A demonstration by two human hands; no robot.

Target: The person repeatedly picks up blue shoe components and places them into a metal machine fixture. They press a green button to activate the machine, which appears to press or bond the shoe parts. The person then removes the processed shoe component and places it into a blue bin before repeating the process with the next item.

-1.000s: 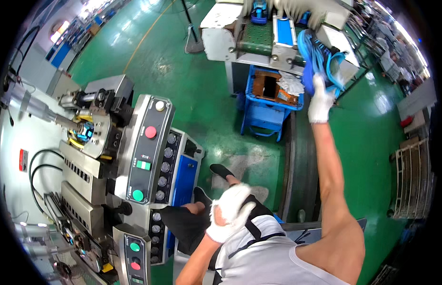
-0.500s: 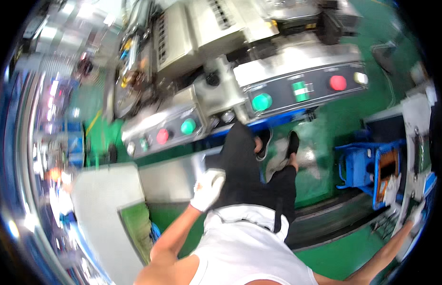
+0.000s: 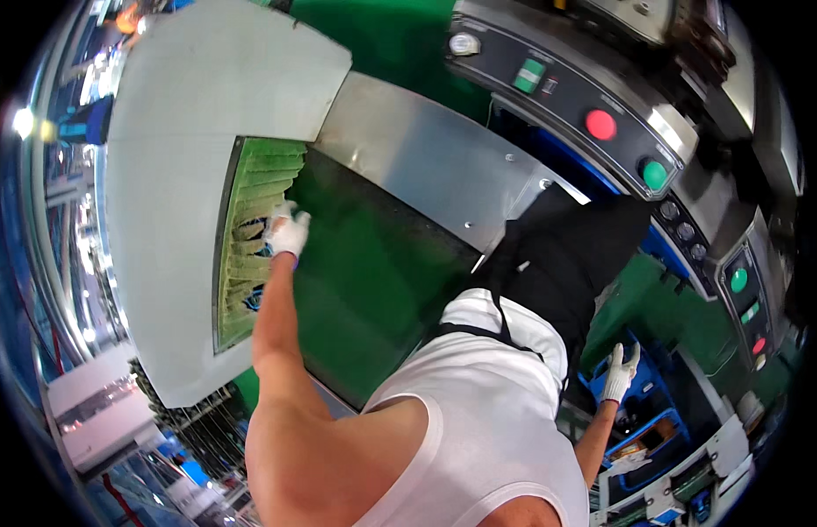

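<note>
"What's biggest?"
"The grey hood (image 3: pixel 171 97), ten o'clock from centre. Then the blue cart (image 3: pixel 651 371), four o'clock; the green curtain (image 3: pixel 266 176), nine."
"Hands?"
"Left hand (image 3: pixel 287 234), at the curtain, nine o'clock; I can't tell whether it grips anything. Right hand (image 3: pixel 620 375), four o'clock, spread wide."
"Smallest?"
"Blue pieces (image 3: pixel 254 299) between the curtain's strips, left hand's seven o'clock."
</note>
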